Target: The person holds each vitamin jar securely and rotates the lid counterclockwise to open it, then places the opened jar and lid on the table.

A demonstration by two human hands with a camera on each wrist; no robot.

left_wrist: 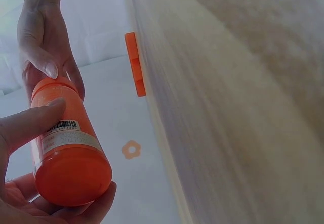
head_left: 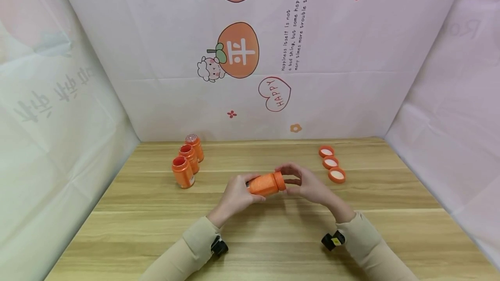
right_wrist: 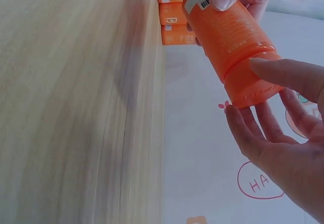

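Note:
My left hand (head_left: 236, 195) grips an orange plastic bottle (head_left: 262, 184) round its body, holding it tilted above the table with the base toward the left palm. The bottle wears an orange screw cap (right_wrist: 253, 80), pointing right. My right hand (head_left: 311, 186) has its thumb on one side of this cap and its fingertips bent round the other side. A white label with a barcode (left_wrist: 63, 125) shows beside the left thumb in the left wrist view.
On the table (head_left: 250, 237), three uncapped orange bottles stand in a row at the back left; the nearest bottle (head_left: 182, 172) has an open mouth. Three orange caps lie liner up at the right, the nearest cap (head_left: 337, 175) toward me. A printed white cloth (head_left: 332, 98) hangs behind.

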